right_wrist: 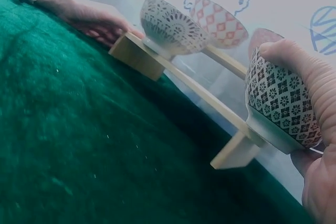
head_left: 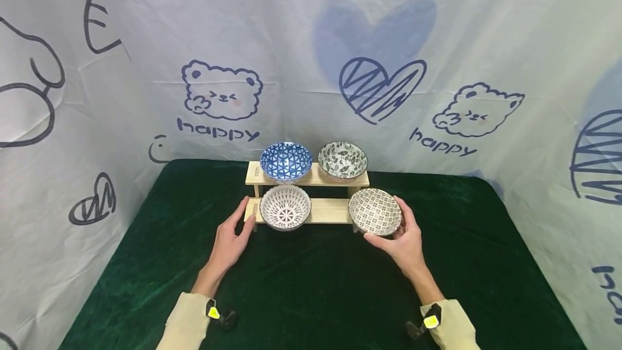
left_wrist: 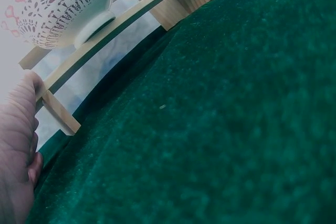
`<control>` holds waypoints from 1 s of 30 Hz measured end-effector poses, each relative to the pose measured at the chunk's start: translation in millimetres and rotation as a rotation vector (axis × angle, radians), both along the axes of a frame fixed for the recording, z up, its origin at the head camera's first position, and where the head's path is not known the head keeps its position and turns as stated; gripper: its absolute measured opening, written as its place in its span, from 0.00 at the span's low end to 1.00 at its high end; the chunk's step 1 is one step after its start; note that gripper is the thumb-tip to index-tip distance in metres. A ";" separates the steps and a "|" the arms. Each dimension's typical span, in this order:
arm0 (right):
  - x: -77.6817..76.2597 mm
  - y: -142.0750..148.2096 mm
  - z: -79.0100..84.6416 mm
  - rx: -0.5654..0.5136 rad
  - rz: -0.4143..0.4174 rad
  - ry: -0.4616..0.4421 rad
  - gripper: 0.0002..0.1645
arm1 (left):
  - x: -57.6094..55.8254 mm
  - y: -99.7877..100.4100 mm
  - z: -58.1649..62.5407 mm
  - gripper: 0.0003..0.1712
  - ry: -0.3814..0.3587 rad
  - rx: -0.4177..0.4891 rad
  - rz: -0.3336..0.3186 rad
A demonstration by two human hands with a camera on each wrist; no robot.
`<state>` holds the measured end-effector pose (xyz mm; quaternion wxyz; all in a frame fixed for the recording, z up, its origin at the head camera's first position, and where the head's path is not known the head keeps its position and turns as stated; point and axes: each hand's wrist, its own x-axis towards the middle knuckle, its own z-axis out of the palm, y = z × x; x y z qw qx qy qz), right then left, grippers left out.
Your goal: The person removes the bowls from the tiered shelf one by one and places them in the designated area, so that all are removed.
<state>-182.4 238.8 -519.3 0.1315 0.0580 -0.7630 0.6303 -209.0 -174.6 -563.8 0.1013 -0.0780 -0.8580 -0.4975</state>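
Observation:
My right hand [head_left: 405,239] grips a bowl with a small brown flower pattern [head_left: 375,211], thumb at the near rim and fingers round the right side. The bowl's foot is at the right end of the lower shelf of a two-tier wooden rack [head_left: 330,210]; part of the bowl juts past that end. At the rack's other end, my left hand [head_left: 230,242] holds the lower shelf between thumb and fingers. Just right of it, a white bowl with dark petal-like marks [head_left: 285,208] sits on the same shelf. The right wrist view also shows this left hand [right_wrist: 100,22].
On the upper shelf stand a blue triangle-patterned bowl [head_left: 285,161] at left and a green leaf-patterned bowl [head_left: 342,160] at right. A dark green cloth [head_left: 311,285] covers the table. Behind hangs a pale curtain [head_left: 291,42] with printed bears and hearts.

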 end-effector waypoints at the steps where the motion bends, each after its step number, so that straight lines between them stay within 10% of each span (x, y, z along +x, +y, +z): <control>1: 0.5 2.2 -0.7 -0.001 -0.006 0.001 0.65 | 0.0 0.2 0.4 0.36 0.000 -0.002 0.000; 30: -41.4 40.2 -18.4 0.013 -0.250 -0.070 0.63 | 0.5 0.7 0.0 0.36 0.013 0.009 -0.006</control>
